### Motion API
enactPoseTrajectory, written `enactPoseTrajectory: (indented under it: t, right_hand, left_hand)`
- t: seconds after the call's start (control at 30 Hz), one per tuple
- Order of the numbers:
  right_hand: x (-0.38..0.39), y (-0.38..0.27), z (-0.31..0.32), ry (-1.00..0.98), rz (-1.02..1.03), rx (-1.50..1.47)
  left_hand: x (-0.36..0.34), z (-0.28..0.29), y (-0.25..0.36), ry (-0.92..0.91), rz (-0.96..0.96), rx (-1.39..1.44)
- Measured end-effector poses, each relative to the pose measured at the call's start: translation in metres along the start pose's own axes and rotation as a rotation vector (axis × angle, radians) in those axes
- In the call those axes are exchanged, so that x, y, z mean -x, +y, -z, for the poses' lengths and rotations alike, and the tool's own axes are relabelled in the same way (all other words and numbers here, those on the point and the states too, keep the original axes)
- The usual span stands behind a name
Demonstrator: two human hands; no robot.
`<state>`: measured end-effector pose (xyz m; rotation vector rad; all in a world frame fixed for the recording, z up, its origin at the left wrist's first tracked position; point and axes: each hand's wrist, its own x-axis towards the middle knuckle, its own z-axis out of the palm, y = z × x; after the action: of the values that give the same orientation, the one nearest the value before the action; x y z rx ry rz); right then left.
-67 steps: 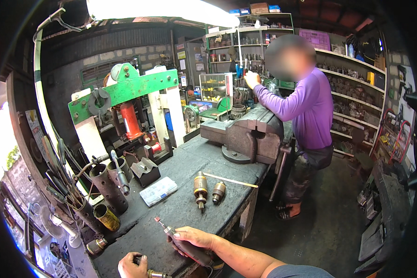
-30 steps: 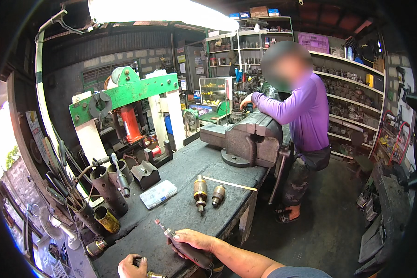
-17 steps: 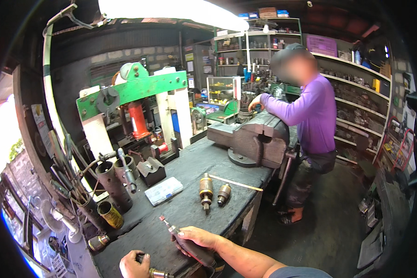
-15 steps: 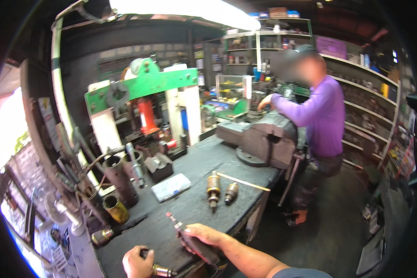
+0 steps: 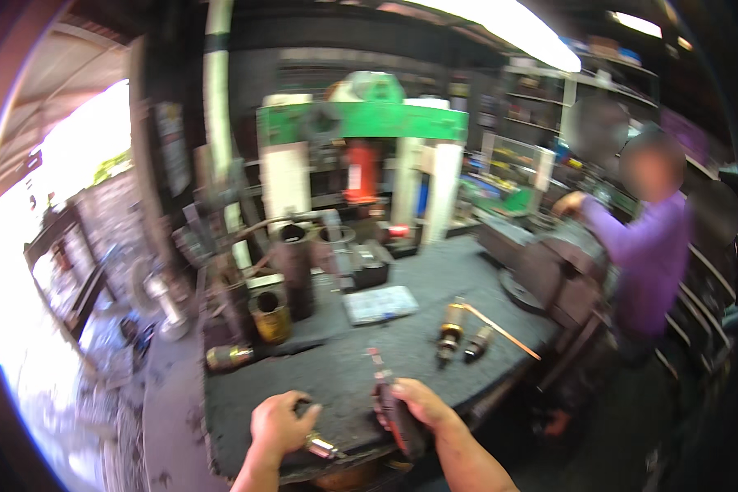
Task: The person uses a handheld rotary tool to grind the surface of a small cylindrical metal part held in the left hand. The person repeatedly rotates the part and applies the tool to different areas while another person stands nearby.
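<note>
Gripping a dark rotary tool (image 5: 402,422) firmly in the right hand (image 5: 416,400), with thumb and fingers wrapped around its body, above the near edge of a dark bench (image 5: 344,361), with the reddish tip pointing toward the far edge. Clasping a short metal part (image 5: 323,447) in the left hand (image 5: 280,422), closer to the near left corner, with thumb and fingers closed around its dark end and the shiny end angled toward the tool but apart from it; too blurred to tell if touching the bench. Showing farther in, toward the right edge, a brass-coloured armature (image 5: 452,328) just beside a smaller metal piece (image 5: 478,343), near a thin strip (image 5: 507,334) slanting to that edge. Including also a pale flat case (image 5: 380,305) toward the far edge, plus upright dark tubes (image 5: 293,266) and a yellowish can (image 5: 271,320) near the far left corner. Featuring a heavy vise (image 5: 559,275) at the far right corner, beside a co-worker (image 5: 646,246) in purple, and a green-beamed press (image 5: 402,120) beyond the far edge.
</note>
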<state>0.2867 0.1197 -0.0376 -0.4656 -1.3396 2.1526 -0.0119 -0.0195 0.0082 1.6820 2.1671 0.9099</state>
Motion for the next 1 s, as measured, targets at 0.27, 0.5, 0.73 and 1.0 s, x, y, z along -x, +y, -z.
enactPoseTrajectory:
  t: [0.27,0.5,0.73,1.0]
  right_hand:
    - [-0.002,-0.001,-0.004,-0.028,0.075,0.088]
    - [-0.002,0.002,-0.003,-0.048,0.095,0.105]
    - [-0.004,0.003,0.001,-0.062,0.072,0.116]
    - [-0.005,0.007,0.004,-0.048,0.064,0.096]
  left_hand:
    - [-0.003,-0.010,-0.010,0.143,-0.153,0.025]
    - [-0.001,-0.010,-0.008,0.158,-0.133,0.060]
    - [0.000,-0.010,-0.010,0.171,-0.152,0.052]
    - [0.003,-0.009,-0.005,0.164,-0.128,0.069]
